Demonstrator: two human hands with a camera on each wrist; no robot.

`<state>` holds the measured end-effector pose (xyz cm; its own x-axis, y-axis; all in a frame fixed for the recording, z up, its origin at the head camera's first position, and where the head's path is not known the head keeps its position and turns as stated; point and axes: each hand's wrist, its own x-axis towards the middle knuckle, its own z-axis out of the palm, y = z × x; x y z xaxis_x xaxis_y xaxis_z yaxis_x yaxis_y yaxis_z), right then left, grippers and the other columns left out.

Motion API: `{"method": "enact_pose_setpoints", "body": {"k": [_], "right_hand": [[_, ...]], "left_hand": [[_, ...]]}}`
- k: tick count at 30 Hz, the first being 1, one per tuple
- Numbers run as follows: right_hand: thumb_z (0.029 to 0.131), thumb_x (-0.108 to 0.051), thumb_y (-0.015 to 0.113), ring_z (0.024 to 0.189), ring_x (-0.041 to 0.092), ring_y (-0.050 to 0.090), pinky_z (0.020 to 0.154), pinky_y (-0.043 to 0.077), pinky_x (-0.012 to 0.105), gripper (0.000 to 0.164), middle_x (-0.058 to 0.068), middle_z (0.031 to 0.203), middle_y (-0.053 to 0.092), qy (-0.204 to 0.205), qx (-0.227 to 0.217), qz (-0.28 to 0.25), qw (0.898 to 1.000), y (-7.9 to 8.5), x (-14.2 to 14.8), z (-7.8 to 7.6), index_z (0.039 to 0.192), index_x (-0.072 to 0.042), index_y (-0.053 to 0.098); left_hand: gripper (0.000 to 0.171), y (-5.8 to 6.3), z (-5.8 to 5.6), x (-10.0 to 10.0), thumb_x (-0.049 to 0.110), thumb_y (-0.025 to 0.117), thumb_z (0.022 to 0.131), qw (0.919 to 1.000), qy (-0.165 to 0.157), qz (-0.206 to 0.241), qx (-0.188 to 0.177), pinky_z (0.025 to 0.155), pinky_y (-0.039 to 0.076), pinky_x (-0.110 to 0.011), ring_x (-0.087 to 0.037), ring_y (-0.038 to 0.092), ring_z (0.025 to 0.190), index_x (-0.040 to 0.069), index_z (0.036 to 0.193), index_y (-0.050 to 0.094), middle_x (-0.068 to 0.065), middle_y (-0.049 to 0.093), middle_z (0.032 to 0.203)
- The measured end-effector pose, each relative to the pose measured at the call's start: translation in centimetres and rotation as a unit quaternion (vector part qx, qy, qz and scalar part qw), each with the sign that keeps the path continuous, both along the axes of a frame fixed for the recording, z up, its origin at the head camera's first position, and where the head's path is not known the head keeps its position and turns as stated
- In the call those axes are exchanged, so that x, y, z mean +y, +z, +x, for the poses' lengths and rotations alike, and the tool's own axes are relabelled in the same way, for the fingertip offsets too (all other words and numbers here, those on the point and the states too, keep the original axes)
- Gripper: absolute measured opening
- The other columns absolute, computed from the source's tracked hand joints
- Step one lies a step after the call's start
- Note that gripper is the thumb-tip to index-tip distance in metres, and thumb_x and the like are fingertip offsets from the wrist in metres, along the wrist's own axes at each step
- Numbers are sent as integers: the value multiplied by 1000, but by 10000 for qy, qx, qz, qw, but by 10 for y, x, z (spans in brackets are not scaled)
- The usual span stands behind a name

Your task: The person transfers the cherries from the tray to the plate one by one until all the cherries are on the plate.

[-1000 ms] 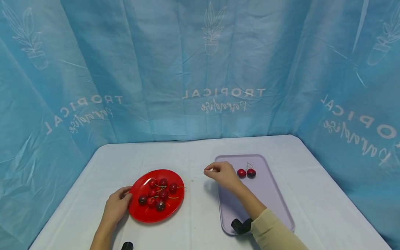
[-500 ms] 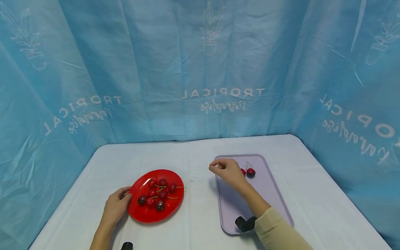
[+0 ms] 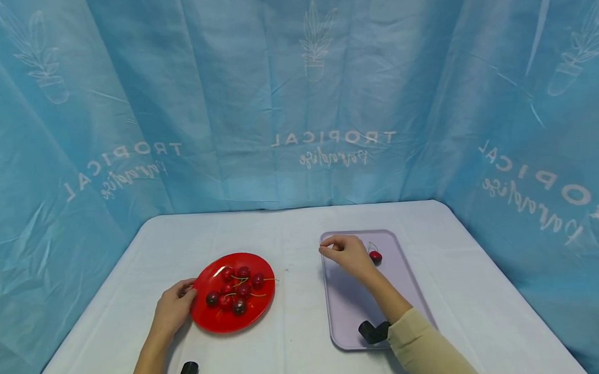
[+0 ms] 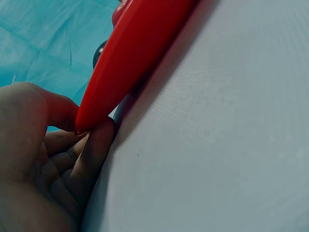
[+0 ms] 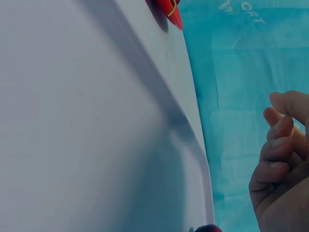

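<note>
My left hand (image 3: 173, 307) pinches the left rim of a round red plate (image 3: 215, 321), thumb on top and fingers beneath, as the left wrist view shows. Several dark red cherries (image 3: 243, 290) with green stems lie on the plate. Over the upper left part of a lilac tray (image 3: 354, 331) hovers my right hand (image 3: 349, 257). Its fingers are loosely bent, with a gap between thumb and forefinger and nothing held. On the tray, just beyond this hand, one cherry (image 3: 375, 257) with its stem shows; a second is hidden behind the hand.
A white cloth covers the table (image 3: 295, 341), with a strip of it between plate and tray. Blue printed curtains (image 3: 296, 99) enclose the back and both sides. Black camera mounts (image 3: 374, 332) sit on both wrists.
My right hand has moved rightward from the tray's left edge to over the tray, now covering one of its two cherries. My left hand and the plate have stayed in place.
</note>
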<state>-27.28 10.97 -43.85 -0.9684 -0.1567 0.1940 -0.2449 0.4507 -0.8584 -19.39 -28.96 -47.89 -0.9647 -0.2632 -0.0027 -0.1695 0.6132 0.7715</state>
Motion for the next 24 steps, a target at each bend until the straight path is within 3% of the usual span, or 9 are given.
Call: {"method": "enact_pose_setpoints", "body": {"k": [11, 24], "right_hand": [[82, -32, 76, 58, 16, 44, 47, 33, 26, 16, 2, 63, 50, -42, -45, 155, 9999, 4, 13, -1, 92, -20, 75], [84, -36, 74, 58, 18, 47, 50, 43, 31, 23, 4, 68, 54, -270, -125, 243, 9993, 5, 34, -5, 99, -18, 74]], "left_hand": [[42, -3, -1, -2, 19, 45, 98, 10000, -25, 18, -10, 94, 45, -53, -40, 49, 114, -5, 132, 51, -27, 54, 125], [41, -2, -2, -2, 18, 45, 98, 10000, -5, 39, -37, 93, 45, -53, -40, 50, 113, -5, 131, 51, -26, 54, 124]]}}
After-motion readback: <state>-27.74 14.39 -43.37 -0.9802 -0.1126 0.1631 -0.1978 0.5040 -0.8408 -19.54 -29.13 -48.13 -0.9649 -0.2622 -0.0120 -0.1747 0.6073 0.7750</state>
